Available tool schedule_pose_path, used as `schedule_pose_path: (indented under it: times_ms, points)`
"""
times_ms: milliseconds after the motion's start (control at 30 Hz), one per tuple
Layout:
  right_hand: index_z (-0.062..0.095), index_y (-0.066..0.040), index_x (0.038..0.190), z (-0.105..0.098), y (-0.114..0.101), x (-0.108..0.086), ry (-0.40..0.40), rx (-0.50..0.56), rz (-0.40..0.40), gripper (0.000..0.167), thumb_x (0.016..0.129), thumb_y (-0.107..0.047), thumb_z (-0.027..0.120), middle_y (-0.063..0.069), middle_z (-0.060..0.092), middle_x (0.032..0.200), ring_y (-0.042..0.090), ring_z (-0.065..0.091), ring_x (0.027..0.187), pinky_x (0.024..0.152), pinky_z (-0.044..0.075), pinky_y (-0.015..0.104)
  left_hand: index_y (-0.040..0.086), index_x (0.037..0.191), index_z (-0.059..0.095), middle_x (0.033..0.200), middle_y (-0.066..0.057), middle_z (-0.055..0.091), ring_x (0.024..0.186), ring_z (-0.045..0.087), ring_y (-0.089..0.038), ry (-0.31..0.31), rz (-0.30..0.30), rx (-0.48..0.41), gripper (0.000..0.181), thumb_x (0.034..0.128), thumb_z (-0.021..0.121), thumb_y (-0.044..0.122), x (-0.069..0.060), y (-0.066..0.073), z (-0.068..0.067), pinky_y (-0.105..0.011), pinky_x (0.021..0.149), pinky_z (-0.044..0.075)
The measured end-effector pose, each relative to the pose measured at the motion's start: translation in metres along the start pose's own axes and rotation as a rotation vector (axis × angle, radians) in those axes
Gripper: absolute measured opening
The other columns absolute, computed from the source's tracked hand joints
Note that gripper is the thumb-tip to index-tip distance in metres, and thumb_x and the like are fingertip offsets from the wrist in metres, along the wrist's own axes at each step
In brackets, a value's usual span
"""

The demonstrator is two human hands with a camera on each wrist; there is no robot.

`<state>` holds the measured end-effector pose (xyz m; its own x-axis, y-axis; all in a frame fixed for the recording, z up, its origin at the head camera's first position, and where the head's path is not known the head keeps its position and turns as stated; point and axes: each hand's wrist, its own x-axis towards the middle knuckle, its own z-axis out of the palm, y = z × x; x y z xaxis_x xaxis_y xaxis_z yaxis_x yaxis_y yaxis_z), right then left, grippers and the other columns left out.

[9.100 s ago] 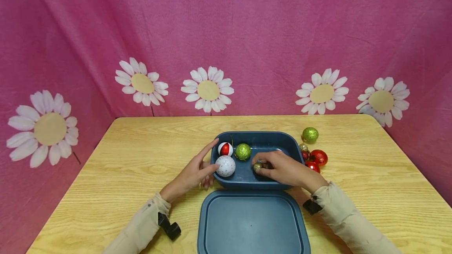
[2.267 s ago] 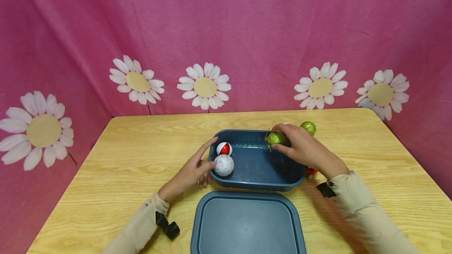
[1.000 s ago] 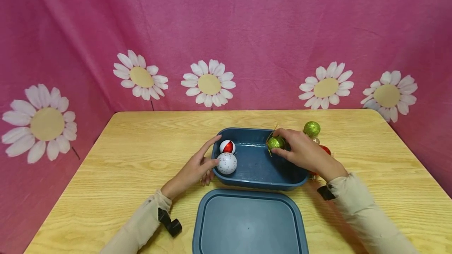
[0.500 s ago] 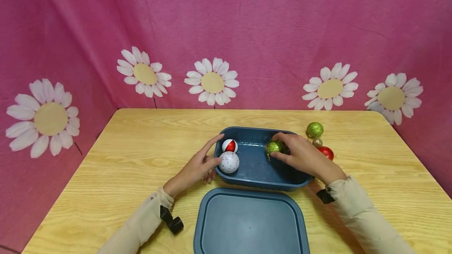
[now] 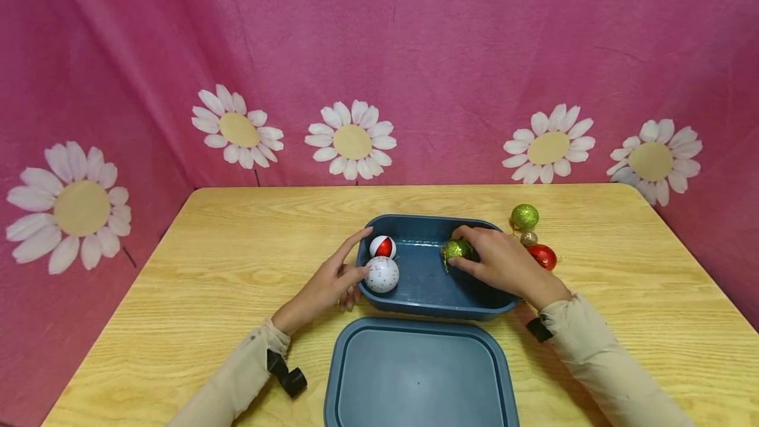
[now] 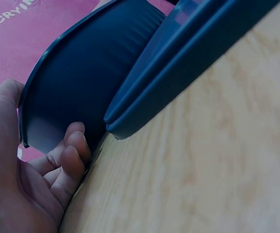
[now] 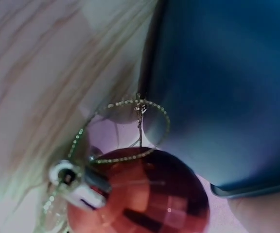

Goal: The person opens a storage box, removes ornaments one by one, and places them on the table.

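A dark blue box [image 5: 439,310] sits on the table in the head view. At its left end my left hand [image 5: 323,290] grips the wall, thumb over the rim and other fingers against the outside, as the left wrist view shows. The thumb tip meets a speckled white bauble [image 5: 383,275] inside; behind that lies a red-and-white bauble [image 5: 385,247]. My right hand [image 5: 503,262] reaches over the right end and pinches a green glitter bauble [image 5: 454,251] low inside the box. The right wrist view shows a red bauble [image 7: 149,199] with a gold loop beside the box wall.
Right of the box lie another green bauble [image 5: 524,216], a small gold bauble [image 5: 529,238] and a shiny red bauble [image 5: 543,257]; the right forearm partly hides this area. A flat blue lid [image 5: 418,374] lies in front of the box. Pink cloth [image 5: 415,51] hangs behind.
Earlier my right hand held a small gold bauble in the box. Afterwards it took the green glitter bauble, which has since moved lower and slightly left. The left hand has stayed put.
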<state>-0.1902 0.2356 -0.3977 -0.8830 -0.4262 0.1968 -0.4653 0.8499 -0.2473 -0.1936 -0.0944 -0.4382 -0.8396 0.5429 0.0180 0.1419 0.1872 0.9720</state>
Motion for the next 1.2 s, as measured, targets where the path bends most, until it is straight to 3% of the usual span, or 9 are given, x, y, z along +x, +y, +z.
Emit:
schedule_pose_path:
  times_ms: [933, 1200]
  points:
    - [0.065, -0.006, 0.119, 0.003, -0.002, -0.001, 0.013, -0.036, 0.017, 0.044, 0.091, -0.039, 0.071, 0.009, 0.071, 0.105, 0.025, 0.067, 0.091, 0.076, 0.056, 0.046, 0.042, 0.154, 0.027, 0.065, -0.022, 0.058, 0.052, 0.057, -0.035, 0.002, -0.009, -0.006, 0.061, 0.1033, 0.055, 0.022, 0.001, -0.002, 0.000, -0.032, 0.043, 0.049]
    - [0.065, -0.005, 0.119, 0.003, -0.002, -0.001, 0.016, -0.046, 0.019, 0.043, 0.092, -0.038, 0.070, 0.012, 0.071, 0.105, 0.027, 0.067, 0.091, 0.077, 0.056, 0.048, 0.027, 0.158, 0.027, 0.067, -0.031, 0.056, 0.056, 0.055, -0.047, -0.004, -0.018, -0.008, 0.062, 0.1030, 0.054, 0.016, -0.009, 0.029, 0.003, -0.031, 0.045, 0.049]
